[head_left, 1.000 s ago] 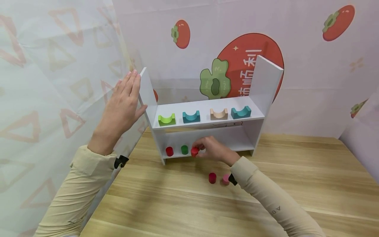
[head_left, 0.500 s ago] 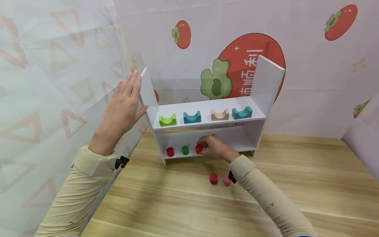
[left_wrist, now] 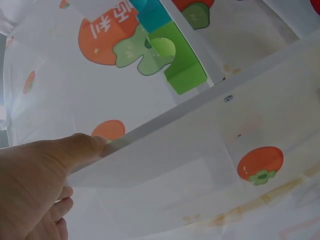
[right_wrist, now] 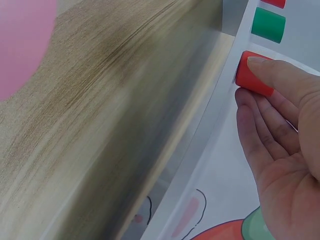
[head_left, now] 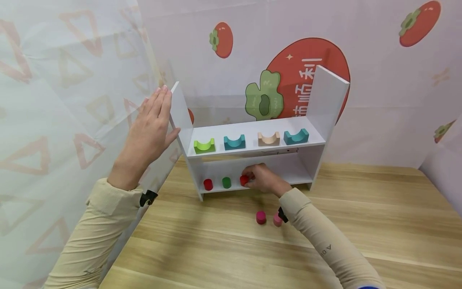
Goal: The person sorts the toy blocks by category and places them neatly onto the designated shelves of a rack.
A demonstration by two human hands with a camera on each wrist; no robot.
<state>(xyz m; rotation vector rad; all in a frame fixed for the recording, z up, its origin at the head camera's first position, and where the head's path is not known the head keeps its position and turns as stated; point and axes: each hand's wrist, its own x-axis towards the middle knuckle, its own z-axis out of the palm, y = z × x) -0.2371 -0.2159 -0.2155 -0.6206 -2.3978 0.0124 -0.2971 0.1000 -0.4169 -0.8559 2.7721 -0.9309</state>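
With straight fingers, my left hand rests against the left side panel of a small white shelf; in the left wrist view its thumb lies on the panel's edge. My right hand pinches a red cylinder block at the front of the lower board, thumb on one side and fingers on the other. To the left on that board stand a green cylinder block and another red cylinder block.
On the upper board sit a lime arch block, two teal ones and a beige one. A crimson cylinder and a pink cylinder stand on the wooden table, near my right sleeve.
My right hand has shifted slightly right along the lower board with the red cylinder block, now in line with the other two. The left hand keeps its place on the panel.
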